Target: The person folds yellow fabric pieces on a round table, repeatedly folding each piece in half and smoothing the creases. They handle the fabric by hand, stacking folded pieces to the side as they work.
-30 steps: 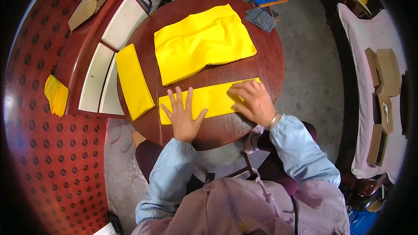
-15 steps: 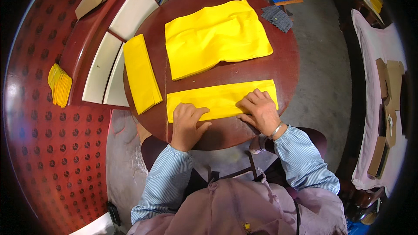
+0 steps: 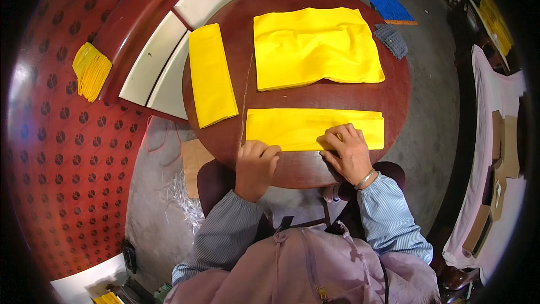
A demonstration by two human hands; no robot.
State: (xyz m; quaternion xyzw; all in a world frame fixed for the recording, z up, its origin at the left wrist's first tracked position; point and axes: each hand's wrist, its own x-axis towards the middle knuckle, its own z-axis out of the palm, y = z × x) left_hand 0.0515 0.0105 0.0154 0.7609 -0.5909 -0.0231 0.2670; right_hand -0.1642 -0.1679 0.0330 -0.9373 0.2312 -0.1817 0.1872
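A strip of folded yellow cloth (image 3: pixel 304 128) lies crosswise on the round red-brown table (image 3: pixel 275 99) in front of me. At its near left corner is my left hand (image 3: pixel 254 170), fingers curled in and thumb along the near edge; the fingertips are partly hidden. My right hand (image 3: pixel 347 152) grips the near edge right of the middle, with bent fingers on top and thumb at the edge. A wide stack of flat yellow cloth (image 3: pixel 315 48) lies beyond the strip, rumpled on top. On the left rests another folded yellow bundle (image 3: pixel 211 76), set lengthwise.
A grey textured pad (image 3: pixel 391 40) sits at the table's far right edge. Cream-panelled red furniture (image 3: pixel 154 53) adjoins the table on the left, with yellow folded pieces (image 3: pixel 91 72) on the red patterned surface. Cardboard pieces (image 3: pixel 498 174) lie on a pale cloth at far right.
My left hand has drawn back from on top of the strip to its near left corner, with fingers more curled. My right hand stays at the near edge. The whole view has shifted.
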